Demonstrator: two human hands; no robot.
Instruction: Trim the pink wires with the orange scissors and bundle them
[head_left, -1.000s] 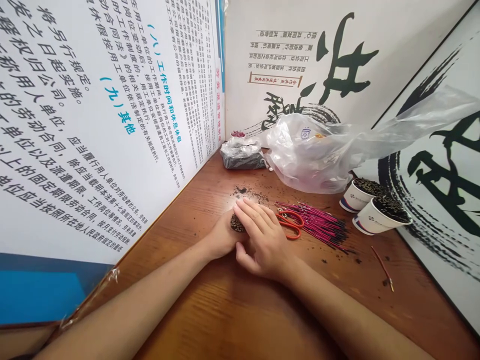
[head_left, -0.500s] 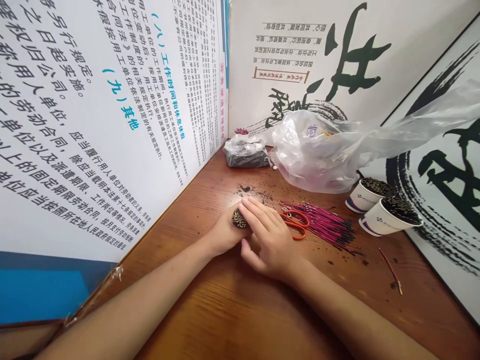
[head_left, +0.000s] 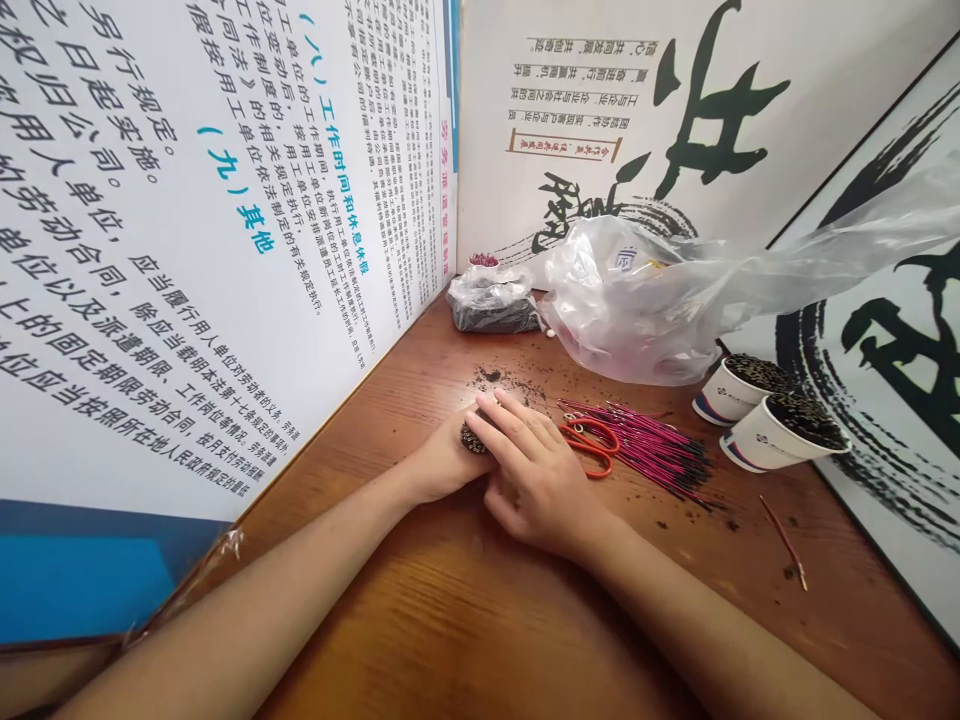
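Note:
My left hand (head_left: 442,462) is wrapped round a bundle of thin dark sticks (head_left: 471,438), whose round ends show at the thumb side. My right hand (head_left: 529,470) lies over the left one, its fingers across part of the bundle's ends; what its palm touches is hidden. Just right of my right hand are orange-handled scissors (head_left: 600,460), their blades mostly hidden. Beside them a pile of pink and black thin sticks (head_left: 652,450) lies spread on the wooden table (head_left: 450,620).
Two paper cups (head_left: 739,390) (head_left: 772,435) full of dark pieces stand at the right. Behind are a large clear plastic bag (head_left: 637,310) and a wrapped dark block (head_left: 495,305). One loose red stick (head_left: 784,540) lies at right. Printed panels (head_left: 300,200) enclose the table.
My right hand's fingers have shifted slightly left and now cover more of the bundle's ends. My left hand still holds the bundle.

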